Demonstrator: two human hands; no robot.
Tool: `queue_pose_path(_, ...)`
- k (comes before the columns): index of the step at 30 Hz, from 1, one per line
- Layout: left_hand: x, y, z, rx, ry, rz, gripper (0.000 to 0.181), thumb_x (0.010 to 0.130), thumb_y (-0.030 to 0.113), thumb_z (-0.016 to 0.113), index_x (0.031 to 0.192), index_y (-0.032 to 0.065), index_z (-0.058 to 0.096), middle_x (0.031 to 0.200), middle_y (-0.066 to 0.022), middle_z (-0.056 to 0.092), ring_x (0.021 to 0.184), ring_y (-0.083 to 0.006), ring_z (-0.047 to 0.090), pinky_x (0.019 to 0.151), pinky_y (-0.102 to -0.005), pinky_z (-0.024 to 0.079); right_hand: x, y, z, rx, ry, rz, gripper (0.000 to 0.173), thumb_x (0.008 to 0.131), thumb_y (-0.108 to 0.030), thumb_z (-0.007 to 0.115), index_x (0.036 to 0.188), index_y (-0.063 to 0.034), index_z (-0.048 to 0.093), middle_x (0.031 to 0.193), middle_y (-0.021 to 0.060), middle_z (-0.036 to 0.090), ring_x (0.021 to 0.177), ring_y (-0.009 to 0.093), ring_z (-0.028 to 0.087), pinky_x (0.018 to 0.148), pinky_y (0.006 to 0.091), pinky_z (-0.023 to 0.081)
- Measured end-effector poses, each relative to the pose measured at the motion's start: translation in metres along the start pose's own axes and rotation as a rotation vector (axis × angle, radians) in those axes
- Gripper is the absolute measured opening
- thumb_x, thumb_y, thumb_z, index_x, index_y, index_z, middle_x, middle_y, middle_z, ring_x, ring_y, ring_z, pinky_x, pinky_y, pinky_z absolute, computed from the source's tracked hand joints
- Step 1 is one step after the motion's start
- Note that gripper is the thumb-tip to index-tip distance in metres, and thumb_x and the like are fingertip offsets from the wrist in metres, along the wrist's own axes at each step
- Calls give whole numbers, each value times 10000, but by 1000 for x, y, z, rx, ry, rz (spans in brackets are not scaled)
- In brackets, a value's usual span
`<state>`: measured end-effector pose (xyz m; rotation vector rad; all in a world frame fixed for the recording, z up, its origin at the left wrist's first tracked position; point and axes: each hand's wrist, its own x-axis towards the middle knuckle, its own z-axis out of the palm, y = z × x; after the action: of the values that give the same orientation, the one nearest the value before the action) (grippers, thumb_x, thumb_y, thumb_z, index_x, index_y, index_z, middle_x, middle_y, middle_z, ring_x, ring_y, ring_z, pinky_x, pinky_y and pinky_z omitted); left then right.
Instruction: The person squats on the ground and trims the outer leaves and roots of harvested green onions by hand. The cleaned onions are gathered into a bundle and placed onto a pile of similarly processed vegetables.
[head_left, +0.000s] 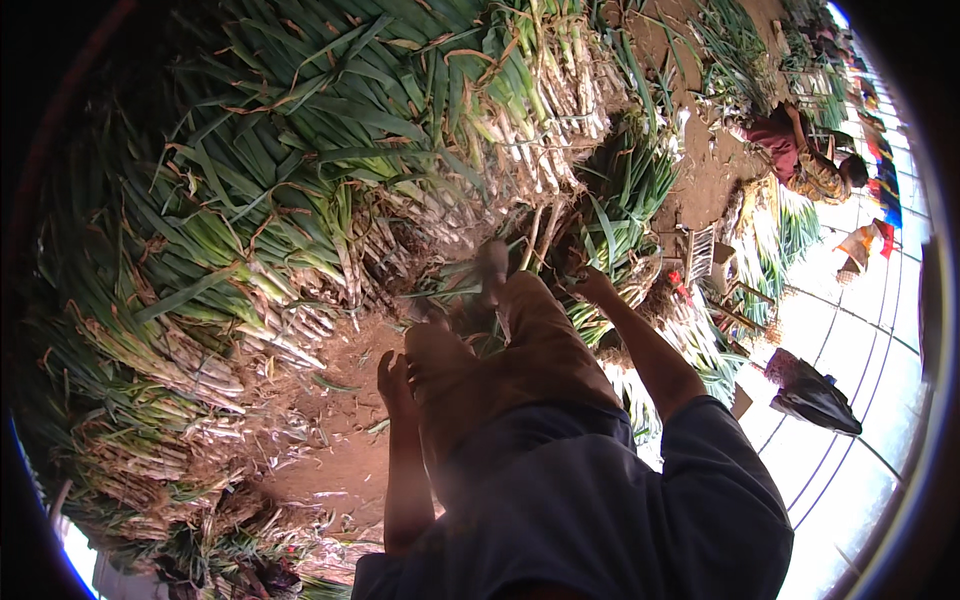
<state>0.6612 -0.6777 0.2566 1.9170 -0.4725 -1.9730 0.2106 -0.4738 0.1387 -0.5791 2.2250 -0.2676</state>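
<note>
My left hand (397, 384) hangs beside my left knee, fingers loosely curled and apart, with nothing seen in it. Beyond my right knee, my right hand (591, 286) is bent at the edge of some green leaves; dimness hides whether its fingers hold anything. Bundled leeks or large green onions (281, 322) lie at the left, their pale root ends towards me. Another tied bundle (525, 142) rests at the top centre. Near my right hand are more of these plants (626, 187). Between my legs, loose leaves lie on the ground.
Large heaps of the same plants (315, 97) cover the upper left. Bare soil (352, 435) with scraps shows by my left arm. At right stand a small slatted wooden rack (700, 255) and more bundles (694, 341). A person (806, 161) is bent over farther off.
</note>
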Motion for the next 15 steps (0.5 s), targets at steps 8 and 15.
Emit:
queue_pose_path(8, 5, -46, 20, -163, -20, 18, 507, 987, 402, 501, 1384, 94, 435, 1201, -108, 612, 1016, -247, 597, 773, -419, 504, 99, -96, -41, -79, -35, -8, 1001, 618, -407, 872, 1413, -8, 413, 1242, 236, 597, 1197, 363, 559, 1010, 444, 447)
queue_pose_path(15, 1, -124, 76, -234, 119, -258, 406, 975, 381, 529, 1266, 97, 531, 1089, -84, 616, 939, -218, 613, 684, -353, 516, 283, -111, -57, -180, 158, -217, 1246, 575, -523, 903, 1488, 1, 235, 1456, 289, 378, 1336, 425, 406, 1092, 469, 375)
